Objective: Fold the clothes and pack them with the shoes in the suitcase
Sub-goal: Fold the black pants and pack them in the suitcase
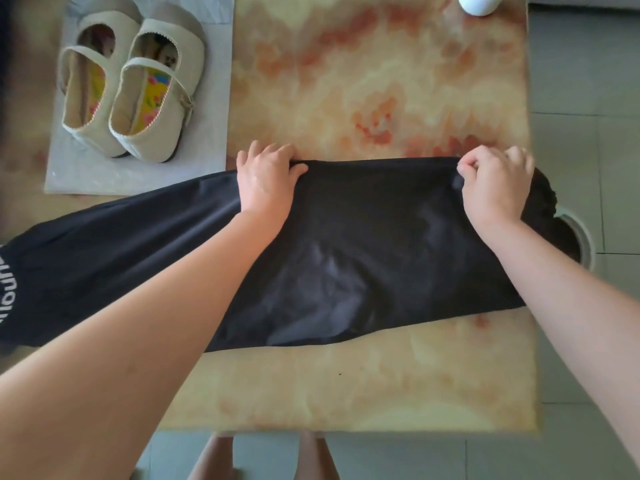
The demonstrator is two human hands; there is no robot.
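Garment (346, 244): soft, light, slippery | left hand (265, 180), right hand (495, 188): each pinches far edge | hold: edge under fingers

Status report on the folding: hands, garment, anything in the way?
Left hand and right hand both grip black garment at far edge. Garment spread across table, right end overhanging. Beige shoes apart on grey sheet, far left.

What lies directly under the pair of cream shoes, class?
The cream shoes stand on a pale grey sheet, which lies on the marbled table. The sheet hides the tabletop beneath it.
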